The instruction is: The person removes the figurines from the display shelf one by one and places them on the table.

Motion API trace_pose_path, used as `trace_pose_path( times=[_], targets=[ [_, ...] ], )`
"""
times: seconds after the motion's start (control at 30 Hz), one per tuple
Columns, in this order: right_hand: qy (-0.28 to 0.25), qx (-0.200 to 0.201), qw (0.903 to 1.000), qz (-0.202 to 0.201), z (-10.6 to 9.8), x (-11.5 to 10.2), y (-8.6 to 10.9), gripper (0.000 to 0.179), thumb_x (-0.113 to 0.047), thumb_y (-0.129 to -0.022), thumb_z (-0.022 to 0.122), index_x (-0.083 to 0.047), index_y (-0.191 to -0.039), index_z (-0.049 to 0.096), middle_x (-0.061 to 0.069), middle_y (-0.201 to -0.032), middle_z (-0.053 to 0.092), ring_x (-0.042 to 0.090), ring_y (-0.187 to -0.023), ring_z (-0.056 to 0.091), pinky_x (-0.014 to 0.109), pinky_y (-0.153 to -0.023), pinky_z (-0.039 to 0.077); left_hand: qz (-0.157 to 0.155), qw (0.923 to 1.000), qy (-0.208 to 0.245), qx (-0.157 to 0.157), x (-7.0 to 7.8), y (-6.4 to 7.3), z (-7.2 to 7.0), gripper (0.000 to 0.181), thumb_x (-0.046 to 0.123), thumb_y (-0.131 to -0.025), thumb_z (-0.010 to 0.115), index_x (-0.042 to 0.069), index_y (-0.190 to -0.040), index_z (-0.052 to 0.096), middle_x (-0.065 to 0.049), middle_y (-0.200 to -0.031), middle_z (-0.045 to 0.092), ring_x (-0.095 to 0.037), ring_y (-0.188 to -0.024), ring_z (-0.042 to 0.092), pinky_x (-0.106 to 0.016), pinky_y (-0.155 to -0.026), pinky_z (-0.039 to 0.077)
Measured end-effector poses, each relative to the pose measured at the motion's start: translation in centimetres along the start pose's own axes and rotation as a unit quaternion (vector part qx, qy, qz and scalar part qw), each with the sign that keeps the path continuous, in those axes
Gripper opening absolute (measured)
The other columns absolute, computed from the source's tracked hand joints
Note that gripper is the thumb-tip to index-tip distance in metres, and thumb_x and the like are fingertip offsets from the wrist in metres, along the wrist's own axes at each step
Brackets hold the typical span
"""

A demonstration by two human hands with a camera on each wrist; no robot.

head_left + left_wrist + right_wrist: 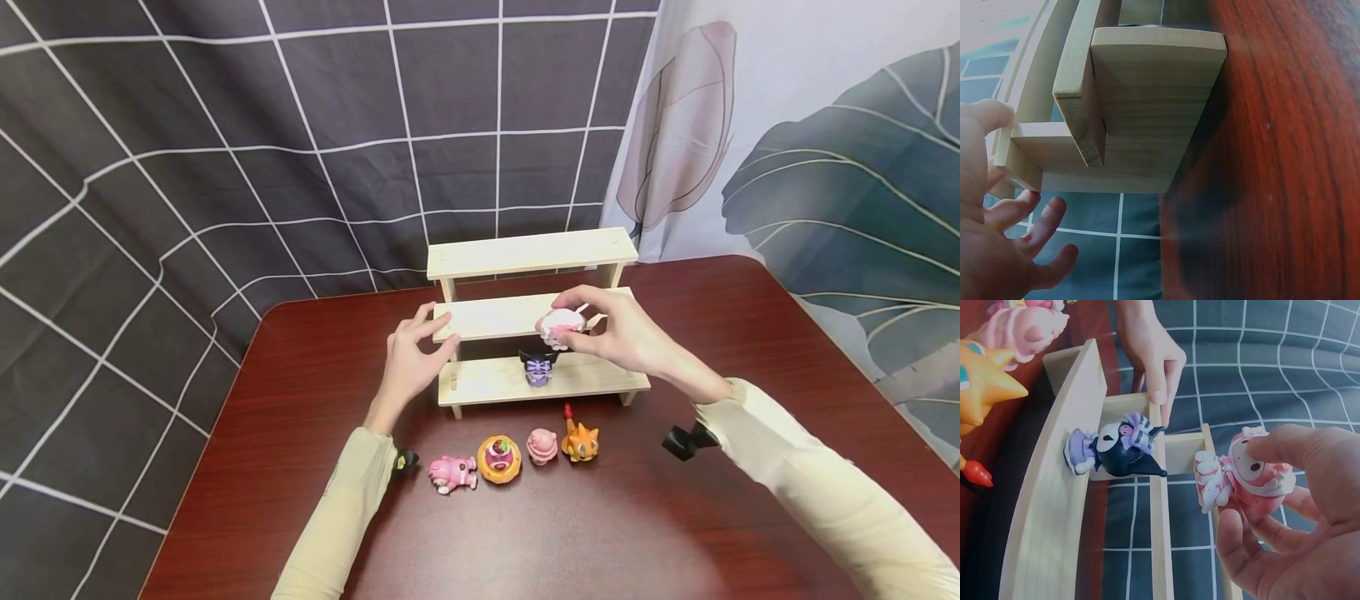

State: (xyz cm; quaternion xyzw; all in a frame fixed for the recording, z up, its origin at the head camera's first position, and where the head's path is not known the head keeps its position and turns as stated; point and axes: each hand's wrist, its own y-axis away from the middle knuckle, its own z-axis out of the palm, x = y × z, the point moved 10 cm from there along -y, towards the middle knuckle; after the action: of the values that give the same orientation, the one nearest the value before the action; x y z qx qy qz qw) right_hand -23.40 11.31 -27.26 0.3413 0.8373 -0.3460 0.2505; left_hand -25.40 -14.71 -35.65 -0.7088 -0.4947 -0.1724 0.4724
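My right hand (615, 329) pinches a pink-and-white hooded figurine (1250, 472) between thumb and fingers. It is held over the right part of the middle step of a pale wooden three-tier display shelf (495, 317). At the left end of that step, my left hand (416, 346) grips the plank, thumb at the front edge and fingers beyond it. On the bottom step stands a black-and-purple figurine (537, 369) with a bow, upright. The left wrist view shows the shelf's side panel (1147, 112) beside the left hand (997, 219).
On the dark red table (315, 367), a row lies before the shelf: a pink bear figurine (452, 473), a round orange figurine (499, 460) with a strawberry, a pink swirled figurine (542, 447) and an orange spiky figurine (581, 442) with a red-tipped tail. Behind hangs a dark checked curtain (330, 150).
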Motion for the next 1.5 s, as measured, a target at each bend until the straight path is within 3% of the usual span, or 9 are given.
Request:
trace_pose_path(
  times=[0.27,0.53,1.03,1.3,1.5],
  targets=[
    [0.014,0.004,0.9998,0.013,-0.5,0.2,1.3,0.036,0.002,-0.079,0.082,-0.003,-0.112,0.068,0.003,-0.100,0.068,0.019,-0.078,0.063,0.040,-0.065,0.054,0.009,0.9999,-0.004,0.004,0.2,-0.1,0.1,0.038,0.021,-0.086,0.080,0.010,-0.121,0.074,-0.012,-0.140,0.058,-0.035,-0.111,0.058,-0.051,-0.086,0.044],
    [0.021,0.001,0.9997,0.010,-1.0,0.4,2.9,0.042,0.004,-0.077,0.083,-0.006,-0.114,0.067,0.002,-0.100,0.068,0.015,-0.070,0.062,0.030,-0.062,0.051,0.012,0.9999,-0.002,0.003,0.2,-0.3,0.0,0.037,0.021,-0.086,0.079,0.010,-0.121,0.074,-0.013,-0.139,0.059,-0.036,-0.109,0.058,-0.050,-0.085,0.044],
    [0.002,-0.019,0.9992,0.034,-0.9,1.1,5.3,0.037,0.000,-0.080,0.081,-0.009,-0.114,0.068,-0.003,-0.100,0.067,0.013,-0.082,0.059,0.029,-0.064,0.052,0.012,0.9999,-0.008,0.001,0.4,-0.2,0.0,0.038,0.021,-0.086,0.079,0.009,-0.122,0.074,-0.013,-0.139,0.058,-0.035,-0.108,0.058,-0.051,-0.085,0.043],
    [-0.016,-0.027,0.9984,0.047,-0.8,1.8,6.9,0.036,0.000,-0.082,0.080,-0.011,-0.113,0.066,0.000,-0.097,0.065,0.016,-0.063,0.062,0.027,-0.056,0.050,0.014,0.9999,-0.007,0.004,0.3,-0.2,0.1,0.038,0.022,-0.086,0.080,0.009,-0.121,0.074,-0.013,-0.139,0.059,-0.036,-0.108,0.058,-0.051,-0.085,0.043],
    [-0.001,-0.024,0.9989,0.042,-0.8,2.0,7.7,0.039,0.002,-0.079,0.082,-0.012,-0.113,0.067,-0.004,-0.097,0.066,0.013,-0.068,0.060,0.026,-0.060,0.050,0.010,0.9999,-0.009,0.003,0.1,0.0,0.0,0.038,0.021,-0.086,0.080,0.010,-0.121,0.074,-0.013,-0.139,0.059,-0.036,-0.108,0.058,-0.052,-0.086,0.042]
  ],
)
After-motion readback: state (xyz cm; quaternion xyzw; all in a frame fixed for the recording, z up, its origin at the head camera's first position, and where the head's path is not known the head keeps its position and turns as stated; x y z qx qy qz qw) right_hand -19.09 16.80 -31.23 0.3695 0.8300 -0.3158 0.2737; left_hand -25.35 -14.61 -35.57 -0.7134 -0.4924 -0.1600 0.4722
